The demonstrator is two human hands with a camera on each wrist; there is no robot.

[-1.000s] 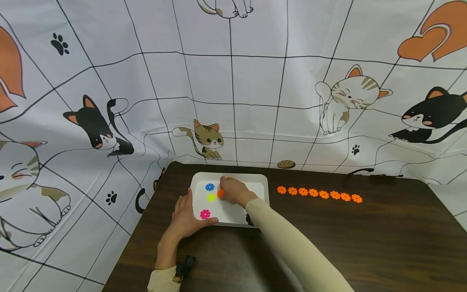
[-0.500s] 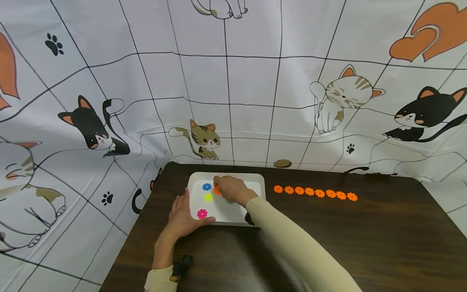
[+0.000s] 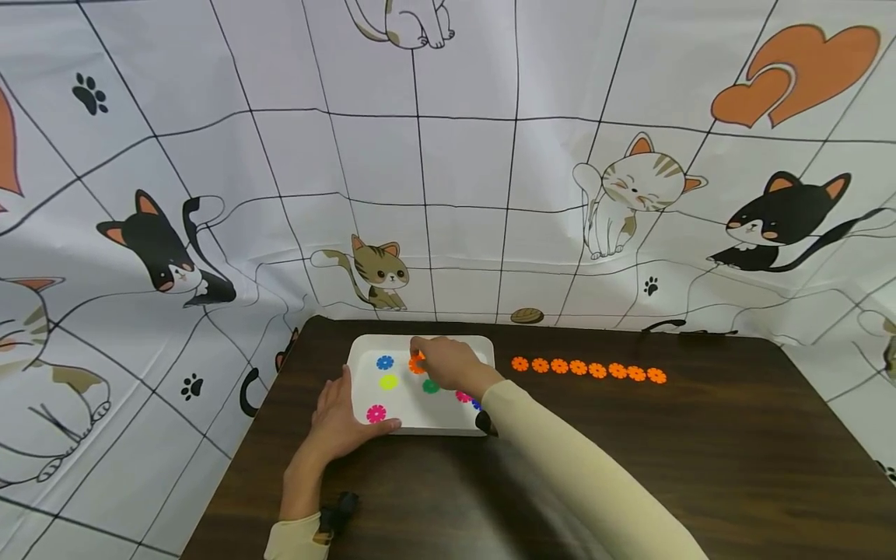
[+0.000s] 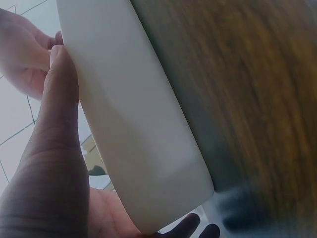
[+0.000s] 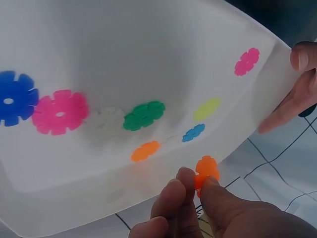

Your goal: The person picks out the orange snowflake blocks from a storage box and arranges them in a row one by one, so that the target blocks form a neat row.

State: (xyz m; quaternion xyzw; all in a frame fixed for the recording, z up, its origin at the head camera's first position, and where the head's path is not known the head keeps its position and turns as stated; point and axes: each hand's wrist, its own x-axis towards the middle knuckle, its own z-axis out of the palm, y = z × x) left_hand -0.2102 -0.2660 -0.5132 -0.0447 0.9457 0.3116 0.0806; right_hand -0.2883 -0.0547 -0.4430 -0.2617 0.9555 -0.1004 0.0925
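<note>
In the head view my left hand point(image 3: 341, 418) holds the near-left corner of a white tray point(image 3: 413, 424), its thumb along the front rim and its fingers along the left side. Over the tray's far side, my right hand point(image 3: 451, 364) pinches an orange flower-shaped plastic disc point(image 5: 207, 171) between thumb and finger, seen best in the right wrist view. Another orange disc point(image 5: 145, 151) lies in the tray just beneath. Around it lie a green disc point(image 5: 144, 116), a light blue disc point(image 5: 193, 132), a yellow disc point(image 5: 206, 109), pink discs point(image 5: 60, 112), a dark blue disc point(image 5: 15, 98) and a whitish disc point(image 5: 105, 120).
A row of several orange discs point(image 3: 577, 367) runs rightward along the back of the dark wooden table point(image 3: 630, 451). Behind it hangs a white cloth point(image 3: 462, 155) printed with cats and grid lines. My right sleeve point(image 3: 581, 467) crosses the tray's front-right corner.
The head view has shifted, so the table appears further left. Relative to the tray, my right hand has moved slightly right, uncovering the green disc. My left hand stays at the tray corner.
</note>
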